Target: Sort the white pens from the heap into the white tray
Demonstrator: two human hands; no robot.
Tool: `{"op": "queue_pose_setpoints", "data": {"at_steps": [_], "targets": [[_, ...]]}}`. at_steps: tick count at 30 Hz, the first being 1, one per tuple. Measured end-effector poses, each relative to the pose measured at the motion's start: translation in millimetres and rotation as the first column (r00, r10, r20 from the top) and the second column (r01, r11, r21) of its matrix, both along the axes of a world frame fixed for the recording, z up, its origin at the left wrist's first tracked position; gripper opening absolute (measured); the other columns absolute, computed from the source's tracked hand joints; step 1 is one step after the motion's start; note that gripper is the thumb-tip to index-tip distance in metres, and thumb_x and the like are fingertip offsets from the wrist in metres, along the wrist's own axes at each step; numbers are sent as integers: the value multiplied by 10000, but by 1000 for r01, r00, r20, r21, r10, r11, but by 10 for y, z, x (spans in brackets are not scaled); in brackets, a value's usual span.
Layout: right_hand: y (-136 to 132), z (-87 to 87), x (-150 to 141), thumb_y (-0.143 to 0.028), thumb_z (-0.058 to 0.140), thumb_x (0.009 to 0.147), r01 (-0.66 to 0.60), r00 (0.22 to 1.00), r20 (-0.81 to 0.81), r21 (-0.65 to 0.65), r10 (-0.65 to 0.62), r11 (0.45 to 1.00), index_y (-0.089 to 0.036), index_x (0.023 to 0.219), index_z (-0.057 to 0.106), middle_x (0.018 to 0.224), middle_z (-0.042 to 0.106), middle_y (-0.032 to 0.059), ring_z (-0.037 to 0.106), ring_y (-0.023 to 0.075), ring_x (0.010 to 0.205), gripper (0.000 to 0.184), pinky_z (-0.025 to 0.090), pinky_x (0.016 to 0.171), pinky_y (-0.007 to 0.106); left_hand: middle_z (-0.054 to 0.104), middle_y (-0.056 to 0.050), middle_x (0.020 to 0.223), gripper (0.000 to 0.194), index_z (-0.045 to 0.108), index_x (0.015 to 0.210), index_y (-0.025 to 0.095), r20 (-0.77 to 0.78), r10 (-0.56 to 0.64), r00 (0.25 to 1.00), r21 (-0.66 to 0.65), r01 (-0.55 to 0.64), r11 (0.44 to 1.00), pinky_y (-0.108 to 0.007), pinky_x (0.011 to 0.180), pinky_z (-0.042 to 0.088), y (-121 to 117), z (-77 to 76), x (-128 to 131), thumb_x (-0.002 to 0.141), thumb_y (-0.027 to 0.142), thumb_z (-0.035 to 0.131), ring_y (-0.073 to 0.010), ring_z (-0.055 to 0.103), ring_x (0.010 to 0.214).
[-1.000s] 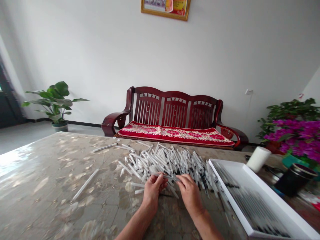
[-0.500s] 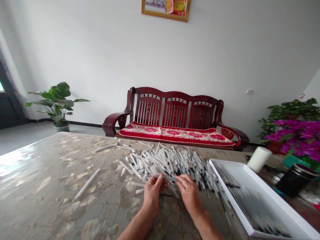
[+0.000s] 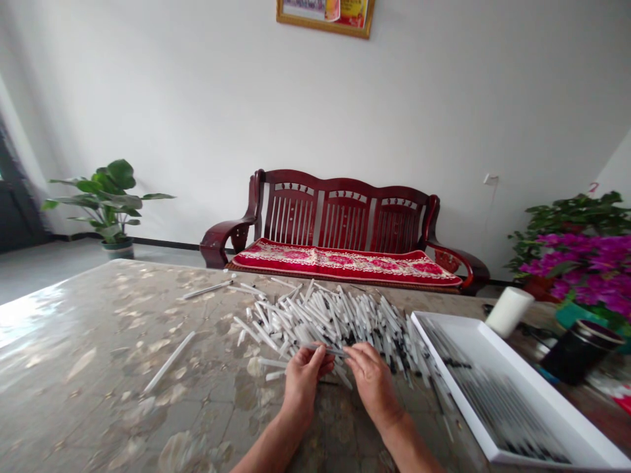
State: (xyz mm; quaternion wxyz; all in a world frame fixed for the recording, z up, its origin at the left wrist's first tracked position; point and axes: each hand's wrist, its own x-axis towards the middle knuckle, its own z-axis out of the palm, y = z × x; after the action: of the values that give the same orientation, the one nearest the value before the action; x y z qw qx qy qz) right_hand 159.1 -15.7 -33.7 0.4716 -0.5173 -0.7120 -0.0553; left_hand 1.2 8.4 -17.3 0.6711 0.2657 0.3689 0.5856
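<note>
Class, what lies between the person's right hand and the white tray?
The head view shows loose white tubes between the right hand and the white tray.

I confirm one head-worn camera, facing forward and down, close over the left hand [image 3: 302, 387] and right hand [image 3: 374, 384], across the table [image 3: 98, 328] toward a distant sofa [image 3: 345, 217] and wall [image 3: 444, 98].

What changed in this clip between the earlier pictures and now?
Very little: the head view rolled slightly level. The left hand and right hand stayed at the white tube between them; nothing was taken or let go. The pile and tray stayed put.
</note>
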Motion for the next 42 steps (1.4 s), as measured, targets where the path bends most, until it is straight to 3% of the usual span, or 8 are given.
{"op": "queue_pose_setpoints", "data": {"at_steps": [7,13,16,23,32,37,40,42], "targets": [[-52,210,-12,-182,613,819,-164,955,-291,-344,61,925,-212,851,775,795,723,36,676,192,769,168,517,704,273,715,-41,628,496,713,705,153,-122,-52,991,165,72,984,-275,573,552,-14,132,-56,468,545,905,-171,663,577],[-196,385,100,-394,694,761,-502,772,-636,-621,-12,602,-176,717,715,549,604,-42,506,108,481,224,385,479,210,696,-25,616,501,718,703,159,-191,-183,964,181,218,959,-272,560,550,-53,126,-59,472,563,903,-169,651,574],[-233,410,124,-496,754,706,-575,713,-699,-627,-55,525,-169,704,683,580,624,-35,507,99,477,335,381,459,202,682,-12,585,493,705,675,159,-196,-208,958,139,237,961,-259,535,541,-48,71,-30,460,552,911,-165,647,553],[-166,515,36,-603,791,682,-624,516,-856,-394,-23,675,-200,1107,657,796,689,-8,600,123,586,601,441,513,216,728,13,681,314,701,732,176,95,-47,994,-86,55,995,-204,651,585,-5,67,-45,549,286,931,-143,715,669],[-79,606,-190,-487,890,565,-565,325,-940,-278,-100,777,-159,834,690,599,599,-42,525,100,540,470,393,487,205,789,-63,879,416,753,935,157,119,-243,963,-24,247,969,-228,696,598,-196,119,38,558,206,923,-179,741,747],[17,881,208,-615,778,652,-418,387,-915,-283,-112,863,-186,862,649,867,721,42,659,166,692,495,482,514,240,779,-62,879,501,754,931,180,-54,-262,964,-24,261,965,-252,567,558,-188,80,41,487,312,945,-172,714,634],[128,1065,774,-643,622,757,-100,681,-675,-471,-285,877,-188,884,633,845,730,59,666,178,671,472,497,522,263,754,-47,764,452,754,827,170,-160,-269,950,-4,272,962,-226,497,494,-170,40,55,469,382,933,-156,677,572],[199,1152,1200,-601,594,784,22,733,-572,-521,-368,853,-189,850,631,741,695,29,623,164,600,419,451,497,249,739,-31,707,426,746,766,173,-204,-254,945,26,265,964,-211,464,455,-161,18,70,461,414,921,-141,644,534]]}}
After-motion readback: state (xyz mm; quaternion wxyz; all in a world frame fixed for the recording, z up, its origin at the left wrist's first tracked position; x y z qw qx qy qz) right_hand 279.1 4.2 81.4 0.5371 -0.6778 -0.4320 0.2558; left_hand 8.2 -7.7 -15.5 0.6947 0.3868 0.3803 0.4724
